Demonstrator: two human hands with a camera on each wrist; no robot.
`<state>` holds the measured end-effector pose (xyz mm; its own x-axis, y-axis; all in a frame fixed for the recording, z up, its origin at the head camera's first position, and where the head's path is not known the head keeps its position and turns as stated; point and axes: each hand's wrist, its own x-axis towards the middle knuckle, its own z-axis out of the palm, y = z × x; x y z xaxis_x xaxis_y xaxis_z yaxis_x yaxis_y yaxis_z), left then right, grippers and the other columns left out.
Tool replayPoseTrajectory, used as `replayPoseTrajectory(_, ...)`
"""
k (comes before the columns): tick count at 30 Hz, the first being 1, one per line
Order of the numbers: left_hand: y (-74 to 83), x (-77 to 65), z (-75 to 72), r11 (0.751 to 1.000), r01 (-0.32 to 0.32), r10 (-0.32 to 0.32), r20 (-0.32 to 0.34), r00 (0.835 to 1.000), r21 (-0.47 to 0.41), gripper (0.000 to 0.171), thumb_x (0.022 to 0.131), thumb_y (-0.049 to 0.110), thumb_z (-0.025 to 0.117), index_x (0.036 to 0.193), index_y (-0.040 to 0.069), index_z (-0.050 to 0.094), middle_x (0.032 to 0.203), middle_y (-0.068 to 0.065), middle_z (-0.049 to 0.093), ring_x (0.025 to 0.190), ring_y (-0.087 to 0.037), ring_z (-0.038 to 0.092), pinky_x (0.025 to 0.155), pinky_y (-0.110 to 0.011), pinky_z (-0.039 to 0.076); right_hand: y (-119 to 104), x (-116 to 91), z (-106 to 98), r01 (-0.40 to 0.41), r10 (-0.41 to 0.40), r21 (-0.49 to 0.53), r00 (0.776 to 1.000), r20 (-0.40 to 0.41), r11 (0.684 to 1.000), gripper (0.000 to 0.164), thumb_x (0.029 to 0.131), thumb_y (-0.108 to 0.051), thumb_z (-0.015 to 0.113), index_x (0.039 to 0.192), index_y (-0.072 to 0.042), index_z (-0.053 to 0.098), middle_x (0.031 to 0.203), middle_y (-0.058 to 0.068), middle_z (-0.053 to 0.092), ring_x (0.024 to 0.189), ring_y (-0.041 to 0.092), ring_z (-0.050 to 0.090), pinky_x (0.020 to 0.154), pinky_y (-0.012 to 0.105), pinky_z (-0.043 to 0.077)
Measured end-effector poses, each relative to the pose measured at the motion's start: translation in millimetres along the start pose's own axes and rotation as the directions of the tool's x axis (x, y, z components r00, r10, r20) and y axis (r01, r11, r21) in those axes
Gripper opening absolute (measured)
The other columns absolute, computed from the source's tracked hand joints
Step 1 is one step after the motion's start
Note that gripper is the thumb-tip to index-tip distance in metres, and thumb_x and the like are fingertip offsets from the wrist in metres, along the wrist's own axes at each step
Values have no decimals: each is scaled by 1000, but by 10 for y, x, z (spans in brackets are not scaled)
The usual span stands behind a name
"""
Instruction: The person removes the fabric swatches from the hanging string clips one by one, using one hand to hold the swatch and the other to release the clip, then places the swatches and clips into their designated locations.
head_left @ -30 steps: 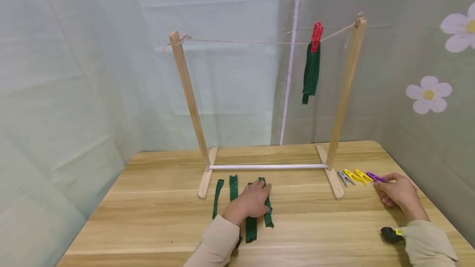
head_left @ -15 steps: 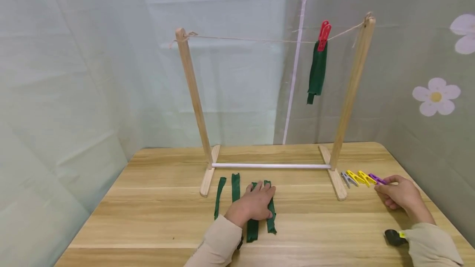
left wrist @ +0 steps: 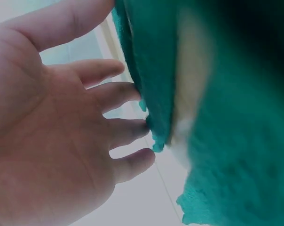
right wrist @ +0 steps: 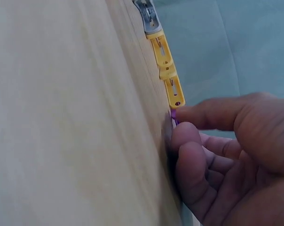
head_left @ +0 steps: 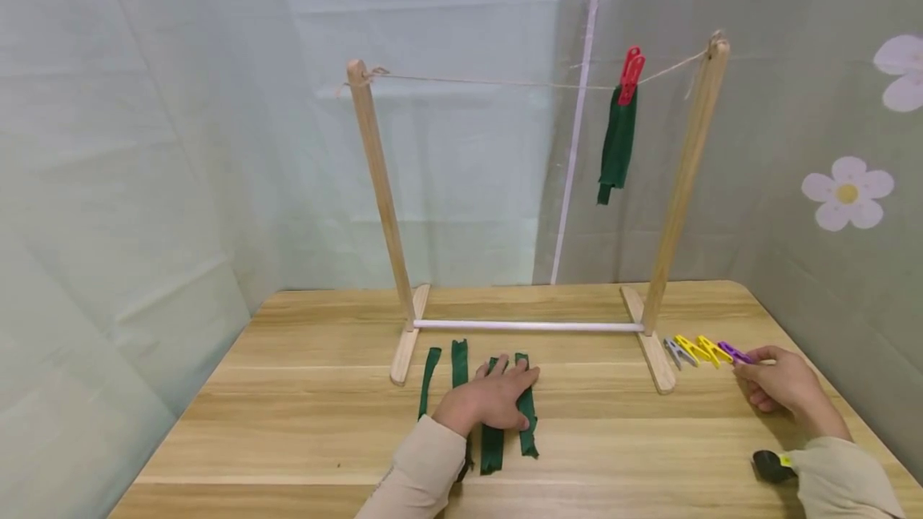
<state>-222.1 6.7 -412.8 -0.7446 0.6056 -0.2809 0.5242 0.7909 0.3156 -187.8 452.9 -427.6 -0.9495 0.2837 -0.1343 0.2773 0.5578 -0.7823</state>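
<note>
With fingers spread, my left hand (head_left: pixel 493 401) rests over several dark green cloth strips on the table. Its thumb and fingertips reach the rightmost strip (head_left: pixel 528 443), and the palm covers part of the strip beside it (head_left: pixel 492 451). Another strip (head_left: pixel 459 360) runs partly under the hand and sleeve; a thin strip (head_left: pixel 429 379) lies farthest left. At the right, my right hand (head_left: pixel 782 381) pinches a purple clothespin (head_left: pixel 730 351) between thumb and finger, at the end of a row. Two yellow clothespins (head_left: pixel 710 349) and a grey clothespin (head_left: pixel 679 352) continue that row leftward.
Behind the strips stands a wooden rack (head_left: pixel 384 199) with a string (head_left: pixel 490 82) tied between its posts. A red clothespin (head_left: pixel 630 77) holds a green cloth (head_left: pixel 618 142) on the string near the right post. A white rod (head_left: pixel 526 327) joins the feet.
The head view has shifted slightly. The rightmost strip has moved a little toward the person, then stayed. My right hand keeps its place at the purple clothespin.
</note>
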Motion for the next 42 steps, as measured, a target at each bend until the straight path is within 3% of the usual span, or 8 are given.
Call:
replayPoseTrajectory(5, 57, 11, -12, 1000, -6, 6, 20, 1000, 13, 78, 91, 29, 76, 159, 24, 36, 164, -2, 27, 152, -29, 12, 120, -49, 14, 41, -5, -11, 7, -7, 11, 1000, -13, 1000, 41, 98, -17, 61, 117, 16, 47, 68, 5, 59, 57, 19, 62, 52, 34, 55)
replayPoseTrajectory(13, 56, 22, 22, 1000, -21, 21, -3, 1000, -13, 77, 91, 28, 77, 157, 26, 39, 164, -2, 28, 152, -31, 13, 119, -50, 16, 69, -9, -10, 11, -11, 25, 1000, 13, 1000, 48, 99, -19, 62, 123, 18, 43, 68, 6, 61, 58, 20, 64, 54, 36, 56)
replayPoseTrajectory(19, -9, 4, -14, 988, -93, 89, -37, 995, -119, 72, 94, 25, 74, 157, 23, 40, 164, -4, 28, 151, -31, 16, 117, -55, 19, 61, -25, 1, 47, -48, 44, 999, 10, 998, 54, 100, -16, 59, 133, 20, 35, 74, 7, 62, 59, 22, 65, 55, 37, 58)
replayPoseTrajectory(23, -37, -12, -159, 961, -166, 153, -72, 986, -222, 67, 97, 23, 69, 157, 19, 39, 162, -5, 31, 150, -28, 22, 116, -50, 27, -71, -88, -24, 155, -152, 62, 987, -52, 986, 51, 104, -16, 53, 137, 19, 36, 77, 12, 65, 61, 22, 66, 56, 37, 58)
replayPoseTrajectory(27, -30, -9, -386, 911, -260, 225, -144, 964, -319, 59, 101, 23, 63, 156, 16, 41, 159, -3, 37, 146, -23, 31, 113, -43, 34, -329, -162, -91, 293, -280, 81, 950, -138, 953, 48, 106, -19, 52, 135, 18, 42, 79, 15, 65, 60, 22, 66, 55, 37, 58)
replayPoseTrajectory(31, 3, 8, -624, 870, -329, 255, -235, 938, -368, 50, 103, 24, 59, 152, 20, 47, 155, 0, 43, 143, -20, 35, 112, -44, 35, -663, -209, -196, 383, -364, 94, 915, -172, 919, 45, 106, -19, 52, 135, 15, 45, 77, 12, 64, 59, 22, 66, 55, 37, 58)
replayPoseTrajectory(34, 46, 49, -801, 846, -379, 271, -309, 912, -375, 46, 104, 22, 58, 150, 20, 51, 154, -1, 45, 143, -19, 36, 112, -46, 34, -921, -253, -286, 438, -419, 72, 889, -183, 896, 43, 106, -17, 53, 135, 13, 46, 76, 10, 64, 60, 21, 66, 55, 37, 58)
replayPoseTrajectory(42, 208, 157, -1236, 767, -514, 310, -480, 821, -384, 38, 104, 13, 55, 142, 9, 58, 146, -6, 54, 138, -21, 44, 113, -44, 33, -1544, -361, -489, 542, -528, 25, 827, -193, 840, 36, 104, -17, 57, 132, 5, 51, 76, 7, 65, 59, 21, 66, 54, 35, 57)
